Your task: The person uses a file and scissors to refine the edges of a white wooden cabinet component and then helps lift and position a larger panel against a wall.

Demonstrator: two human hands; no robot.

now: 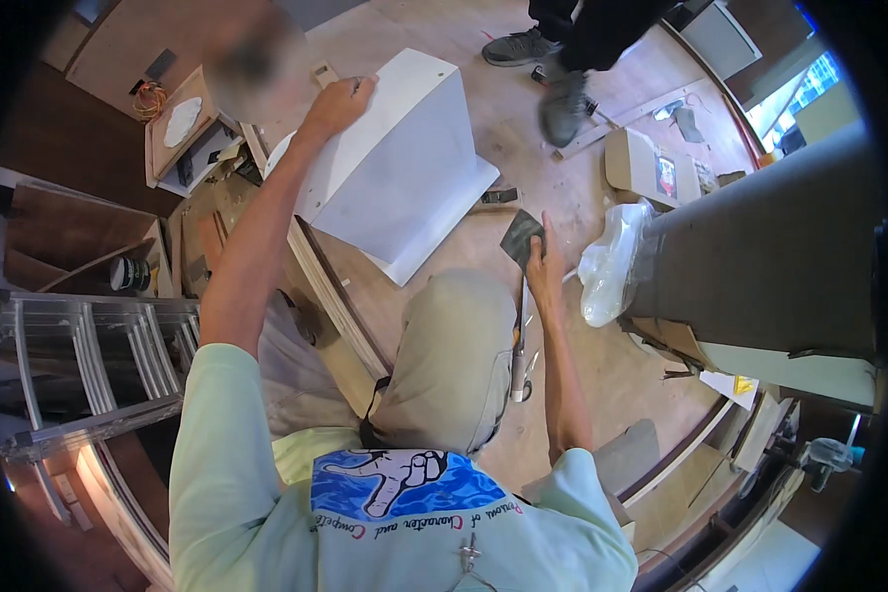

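Observation:
A white box-like piece (pixel 395 163) with a curved upper face stands on the wooden floor in front of my knees. My left hand (pixel 343 104) lies at its far left edge, fingers bent and closed on it. In my right hand (pixel 546 259) is a dark grey-green square piece of sandpaper (pixel 521 239), pinched by one side and held apart from the white piece. Just below that hand, a long thin tool with a pale handle (pixel 518 370) lies beside my right knee. A small dark tool (pixel 499 196) rests near the white piece's right corner.
Another person's shoes (pixel 519 47) are close beyond the white piece. At right are an open cardboard box (pixel 636 168), plastic wrap (pixel 612 261) and a large grey panel (pixel 760 237). Left lie long wood strips (pixel 335 291) and a metal ladder (pixel 94 345).

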